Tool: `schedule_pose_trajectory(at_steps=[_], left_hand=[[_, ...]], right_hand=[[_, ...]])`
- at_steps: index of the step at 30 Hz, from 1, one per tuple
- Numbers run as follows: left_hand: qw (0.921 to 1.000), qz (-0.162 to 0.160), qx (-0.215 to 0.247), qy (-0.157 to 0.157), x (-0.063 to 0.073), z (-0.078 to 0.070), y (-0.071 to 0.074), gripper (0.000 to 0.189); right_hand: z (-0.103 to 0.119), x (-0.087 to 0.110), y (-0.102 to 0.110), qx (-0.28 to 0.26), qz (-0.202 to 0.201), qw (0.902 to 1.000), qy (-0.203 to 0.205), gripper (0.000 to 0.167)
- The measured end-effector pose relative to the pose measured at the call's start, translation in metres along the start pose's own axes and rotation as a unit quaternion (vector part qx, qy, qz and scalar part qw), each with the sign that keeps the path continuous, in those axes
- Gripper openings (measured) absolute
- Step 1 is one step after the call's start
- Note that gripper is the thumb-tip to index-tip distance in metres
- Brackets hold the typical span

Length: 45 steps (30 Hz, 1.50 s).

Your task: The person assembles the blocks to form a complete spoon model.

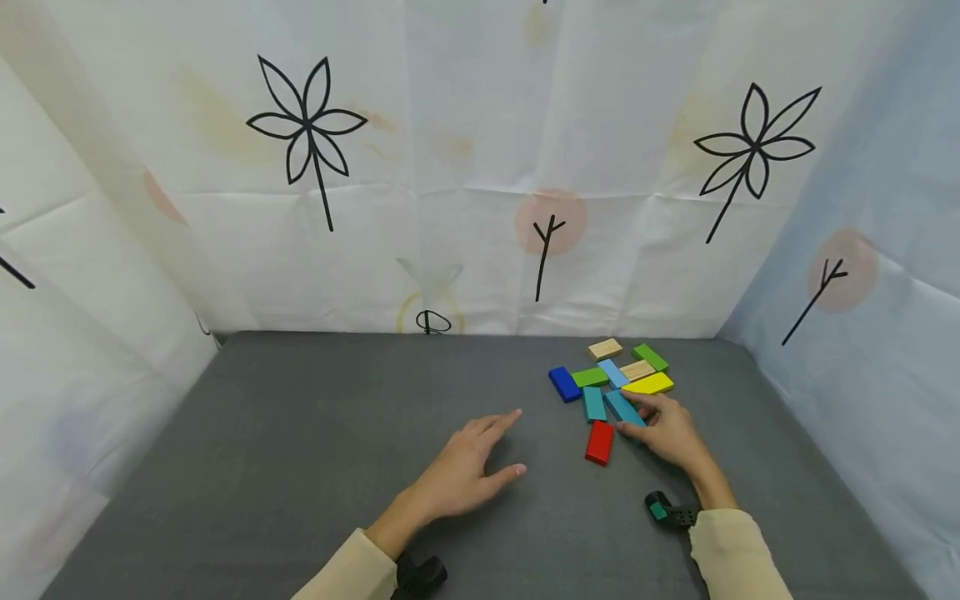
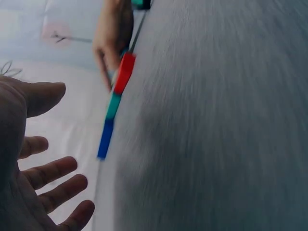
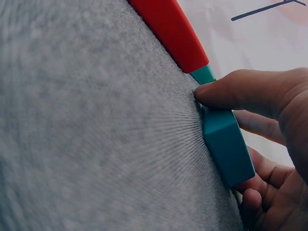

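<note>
My right hand [image 1: 671, 433] pinches a flat blue-teal block [image 1: 622, 407] between thumb and fingers at the right of the table. In the right wrist view the thumb lies along one side of this block [image 3: 227, 144], which sits low against the cloth. Just left of it are a teal block [image 1: 594, 405] and a red block [image 1: 599, 443]. A yellow block [image 1: 651, 383] lies right behind the fingertips. My left hand [image 1: 461, 471] hovers over the table left of the blocks, fingers extended and thumb apart, holding nothing.
Behind lie a dark blue block [image 1: 565, 384], a light blue block [image 1: 613, 374], green blocks [image 1: 650, 357] and plain wooden blocks [image 1: 605, 349], clustered closely. A grey cloth [image 1: 300, 442] covers the table. White printed curtains [image 1: 465, 167] enclose the back and sides.
</note>
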<state>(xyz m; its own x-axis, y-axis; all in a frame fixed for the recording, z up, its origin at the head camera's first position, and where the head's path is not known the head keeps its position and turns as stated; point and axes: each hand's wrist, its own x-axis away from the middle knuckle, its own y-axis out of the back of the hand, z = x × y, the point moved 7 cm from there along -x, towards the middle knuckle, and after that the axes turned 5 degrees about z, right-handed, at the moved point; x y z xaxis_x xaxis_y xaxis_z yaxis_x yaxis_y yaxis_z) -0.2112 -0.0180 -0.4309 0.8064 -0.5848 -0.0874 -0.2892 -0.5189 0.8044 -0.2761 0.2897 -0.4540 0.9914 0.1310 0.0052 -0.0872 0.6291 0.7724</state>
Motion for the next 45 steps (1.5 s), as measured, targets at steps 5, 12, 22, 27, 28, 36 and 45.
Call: schedule_pose_trajectory(at_steps=[5,12,22,27,28,36,45], left_hand=[[0.9948,0.052,0.083,0.027,-0.032,-0.012,-0.028,0.065],[0.9884,0.030,0.129,0.074,-0.075,-0.025,-0.058,0.063],[0.9887,-0.064,0.010,0.136,-0.096,-0.047,-0.072,0.061],[0.9847,-0.081,-0.023,0.153,-0.099,-0.053,-0.075,0.052],[0.9848,-0.083,-0.022,0.151,-0.099,-0.053,-0.075,0.047],[0.9885,-0.060,0.015,0.138,-0.096,-0.047,-0.072,0.031],[0.9911,-0.049,0.035,0.119,-0.095,-0.038,-0.064,0.031]], right_hand=[[-0.002,0.000,0.001,-0.001,-0.003,0.9999,-0.014,0.058],[-0.004,0.001,0.001,-0.008,-0.013,0.9998,-0.016,0.058],[-0.007,0.001,0.000,-0.008,-0.021,0.9996,-0.017,0.058],[-0.006,0.002,0.000,-0.012,-0.021,0.9996,-0.015,0.058],[-0.006,0.002,0.000,-0.014,-0.021,0.9996,-0.013,0.058],[-0.002,0.003,0.000,-0.013,-0.019,0.9996,-0.018,0.060],[0.012,-0.001,-0.004,0.073,0.011,0.9972,-0.014,0.067]])
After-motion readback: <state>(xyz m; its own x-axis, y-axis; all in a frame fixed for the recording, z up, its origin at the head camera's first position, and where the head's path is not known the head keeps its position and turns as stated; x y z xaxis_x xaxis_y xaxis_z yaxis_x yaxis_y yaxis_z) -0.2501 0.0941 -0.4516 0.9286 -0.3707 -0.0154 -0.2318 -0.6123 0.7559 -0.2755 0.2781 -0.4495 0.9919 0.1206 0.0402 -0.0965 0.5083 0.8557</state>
